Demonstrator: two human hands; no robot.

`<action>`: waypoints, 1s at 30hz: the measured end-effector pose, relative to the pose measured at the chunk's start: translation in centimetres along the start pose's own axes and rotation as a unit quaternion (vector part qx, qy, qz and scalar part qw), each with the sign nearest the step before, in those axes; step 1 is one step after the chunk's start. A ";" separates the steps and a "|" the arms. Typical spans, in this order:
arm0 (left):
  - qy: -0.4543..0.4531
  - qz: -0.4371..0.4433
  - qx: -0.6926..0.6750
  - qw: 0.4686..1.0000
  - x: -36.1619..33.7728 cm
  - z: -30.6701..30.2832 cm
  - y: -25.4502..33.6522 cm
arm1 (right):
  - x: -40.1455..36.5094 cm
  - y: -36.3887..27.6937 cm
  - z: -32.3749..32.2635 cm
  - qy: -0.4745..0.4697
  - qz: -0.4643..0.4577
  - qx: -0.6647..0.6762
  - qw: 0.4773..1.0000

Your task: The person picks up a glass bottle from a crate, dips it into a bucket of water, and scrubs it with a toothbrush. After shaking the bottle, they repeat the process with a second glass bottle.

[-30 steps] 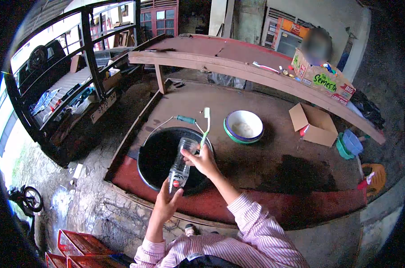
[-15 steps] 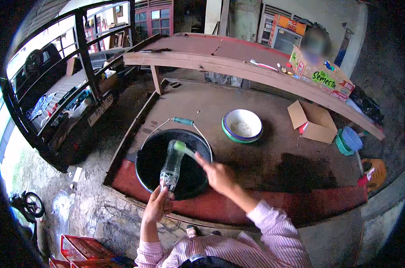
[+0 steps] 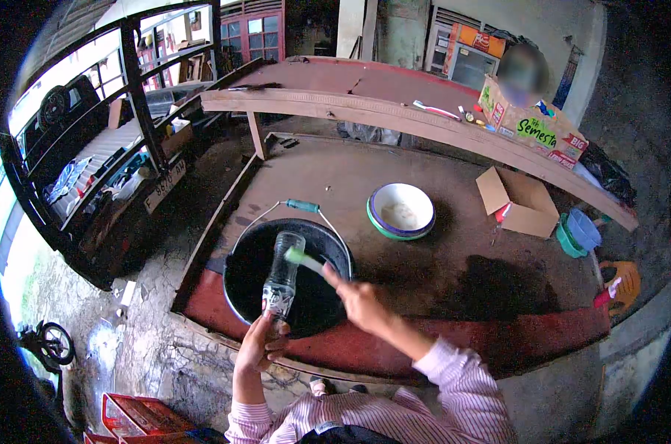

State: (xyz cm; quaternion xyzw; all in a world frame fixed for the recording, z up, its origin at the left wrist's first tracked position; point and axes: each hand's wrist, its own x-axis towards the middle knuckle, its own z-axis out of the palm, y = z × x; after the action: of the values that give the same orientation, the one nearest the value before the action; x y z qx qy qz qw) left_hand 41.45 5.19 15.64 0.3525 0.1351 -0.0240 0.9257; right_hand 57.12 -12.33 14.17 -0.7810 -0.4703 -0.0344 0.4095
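Observation:
My left hand (image 3: 260,342) is wrapped round the lower part of a clear bottle (image 3: 284,270) with white lettering, holding it tilted above a black bucket (image 3: 236,292). My right hand (image 3: 365,302) grips the pale handle of a brush (image 3: 312,263). Its light green head is against, or just in front of, the upper side of the bottle. The bucket's wire handle has a teal grip (image 3: 303,206) and leans towards the far side. What lies in the dark bottom of the bucket cannot be made out.
Nested bowls (image 3: 402,207) stand right of the bucket on the brown tabletop. Further right are an open cardboard box (image 3: 531,214) and plastic baskets (image 3: 583,231). A raised wooden shelf (image 3: 335,103) runs across the back, carrying a toothbrush (image 3: 435,110) and a printed carton (image 3: 535,129).
My right hand and the brush have moved slightly down along the bottle. My left hand keeps its hold on the bottle, and the view has shifted a little.

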 end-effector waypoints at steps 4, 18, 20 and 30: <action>-0.037 -0.027 -0.078 0.996 -0.2 0.1 0.3 | 0.0 -1.3 -0.5 0.016 -0.022 -0.023 0.999; -0.199 -0.109 -0.359 0.905 0.7 1.1 -0.4 | 0.7 -0.6 0.6 0.029 -0.020 -0.036 0.999; -0.210 -0.093 -0.373 0.899 0.6 1.1 -1.0 | 2.2 -1.3 -1.5 0.088 0.000 -0.157 0.984; -0.252 -0.131 -0.515 0.808 0.6 2.1 -1.2 | 0.7 -2.4 0.5 0.045 -0.073 -0.009 0.996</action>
State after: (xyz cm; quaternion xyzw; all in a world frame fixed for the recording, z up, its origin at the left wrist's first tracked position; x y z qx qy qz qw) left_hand 42.38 2.94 16.24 -0.2157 -0.0658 -0.1602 0.9610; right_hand 55.53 -10.95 15.56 -0.7457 -0.5071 -0.1035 0.4197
